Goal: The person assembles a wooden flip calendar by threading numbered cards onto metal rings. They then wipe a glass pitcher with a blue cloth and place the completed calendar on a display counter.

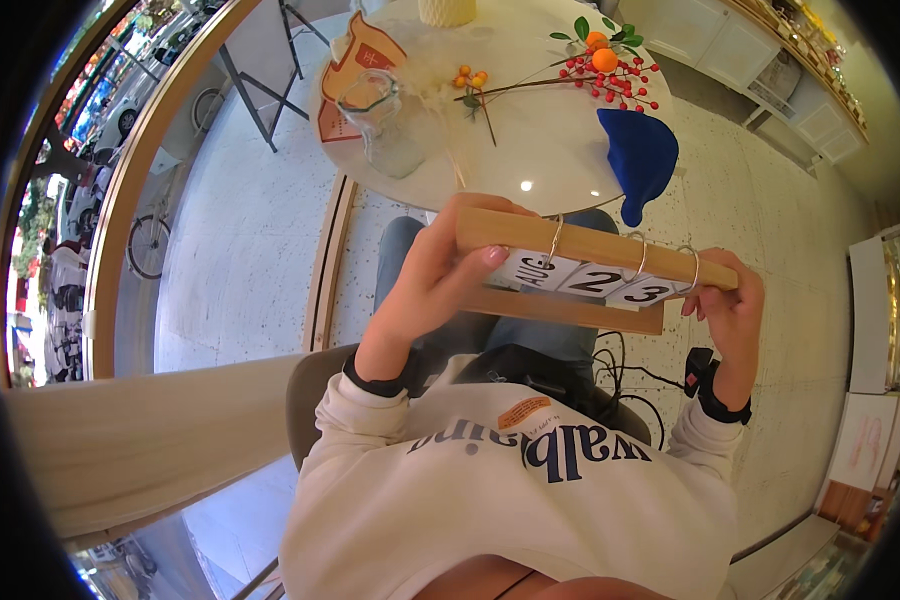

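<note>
Left hand: my left hand point(432, 275) is wrapping the left end of the wooden flip calendar with white cards on three metal rings point(590, 262), fingers curled over the top bar, thumb lying across the first card.
Right hand: my right hand point(732, 305) is pinching the right end of the top bar, fingers closed on the wood just past the last ring.
Calendar position: I am holding it in the air above my lap, tilted slightly down to the right, just in front of the worktop edge.
Doing it well: I judge that I should be keeping both ends level and the left thumb light, so the cards are swinging freely on their rings.
On the worktop: the round white marble worktop point(530, 160) is carrying a clear glass jug point(382, 118), a sprig of red berries with small orange fruits point(610, 70) and a blue cloth cap point(638, 155) hanging over its near rim.
In the way: the cap is sitting nearest the calendar, yet apart from it.
Below: black cables point(620, 375) are lying on the speckled floor point(260, 220) beside my chair.
</note>
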The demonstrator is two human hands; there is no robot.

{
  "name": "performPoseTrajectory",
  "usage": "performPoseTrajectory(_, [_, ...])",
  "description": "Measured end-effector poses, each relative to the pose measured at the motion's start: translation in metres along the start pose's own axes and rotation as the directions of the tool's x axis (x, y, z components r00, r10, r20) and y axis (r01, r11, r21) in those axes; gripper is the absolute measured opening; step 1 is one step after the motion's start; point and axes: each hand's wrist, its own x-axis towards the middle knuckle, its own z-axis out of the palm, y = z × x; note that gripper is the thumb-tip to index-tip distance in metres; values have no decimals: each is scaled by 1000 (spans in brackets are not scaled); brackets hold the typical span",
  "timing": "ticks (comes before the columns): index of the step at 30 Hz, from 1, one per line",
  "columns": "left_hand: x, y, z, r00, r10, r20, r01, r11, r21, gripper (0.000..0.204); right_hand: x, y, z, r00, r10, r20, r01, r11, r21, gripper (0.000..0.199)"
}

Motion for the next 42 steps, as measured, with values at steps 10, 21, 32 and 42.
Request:
performPoseTrajectory(10, [114, -70, -6, 987, -73, 141, 58, 992, 112, 55, 54, 98, -56, 978, -160, -133, 161, 987, -7, 27])
performPoseTrajectory(21, [200, -65, 9, 913, -364, 183, 363, 931, 43, 53, 88, 43, -135, 913, 39, -406, -91, 990, -109, 29])
performPoseTrajectory(32, [309, 42, 107, 775, -504, 382, 442, 863, 243, 32, -7, -82, -279, 561, 97, -822, -450, 869, -205, 57])
performPoseTrajectory(42, [382, 58, 334, 573, -368, 733, 244, 930, 276, 28, -160, -180, -358, 156, 41, -987, -607, 792, -63, 50])
